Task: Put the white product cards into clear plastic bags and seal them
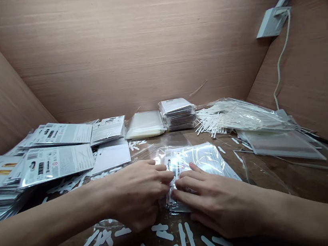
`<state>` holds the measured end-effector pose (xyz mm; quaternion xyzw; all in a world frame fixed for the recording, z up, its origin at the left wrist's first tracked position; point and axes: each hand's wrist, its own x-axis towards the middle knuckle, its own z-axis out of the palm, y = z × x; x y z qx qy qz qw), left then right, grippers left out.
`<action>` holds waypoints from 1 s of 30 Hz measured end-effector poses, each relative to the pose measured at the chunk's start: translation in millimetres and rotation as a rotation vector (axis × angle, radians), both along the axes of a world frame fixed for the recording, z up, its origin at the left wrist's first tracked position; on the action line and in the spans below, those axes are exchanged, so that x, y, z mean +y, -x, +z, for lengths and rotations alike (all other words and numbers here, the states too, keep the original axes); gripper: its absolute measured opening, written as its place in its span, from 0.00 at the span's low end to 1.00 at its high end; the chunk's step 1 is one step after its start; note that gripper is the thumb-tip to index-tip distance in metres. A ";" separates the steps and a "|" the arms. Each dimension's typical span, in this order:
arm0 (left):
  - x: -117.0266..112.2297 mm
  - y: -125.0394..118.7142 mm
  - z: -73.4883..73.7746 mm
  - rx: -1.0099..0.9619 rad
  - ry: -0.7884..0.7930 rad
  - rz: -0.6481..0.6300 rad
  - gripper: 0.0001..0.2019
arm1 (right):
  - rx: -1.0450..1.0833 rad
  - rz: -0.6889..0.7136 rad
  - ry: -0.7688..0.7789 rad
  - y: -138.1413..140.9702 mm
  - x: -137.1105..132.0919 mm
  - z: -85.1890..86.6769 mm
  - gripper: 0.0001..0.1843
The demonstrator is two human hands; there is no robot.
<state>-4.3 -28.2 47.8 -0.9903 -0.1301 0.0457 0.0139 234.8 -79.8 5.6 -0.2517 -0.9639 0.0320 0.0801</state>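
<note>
Both my hands meet over a clear plastic bag [197,161] holding a printed white card pack. My left hand [137,195] grips the bag's left side with bent fingers. My right hand [213,201] lies across its lower part, fingers pressed against the plastic and touching the left hand's fingertips. The bag's lower part is hidden under my hands. Several white plastic strips [165,235] lie on the brown table [314,188] just below my hands.
Piles of printed cards [56,163] cover the table's left side. Behind stand a card stack [177,114] and a pale bag [144,124]. A bag of white sticks [235,115] and clear sheets [281,143] lie at right. Wood-toned walls [106,54] enclose the table.
</note>
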 end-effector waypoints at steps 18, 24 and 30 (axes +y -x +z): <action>2.3 24.9 -48.5 -0.305 -0.359 -0.144 0.11 | -0.201 0.174 -0.632 13.1 6.3 -9.5 0.15; 3.5 26.2 -55.6 -0.614 -0.263 -0.187 0.08 | -0.162 0.162 -0.543 11.2 10.2 8.7 0.15; 3.2 28.0 -58.5 -0.650 -0.157 -0.152 0.10 | -0.140 0.126 -0.537 13.4 10.5 0.8 0.15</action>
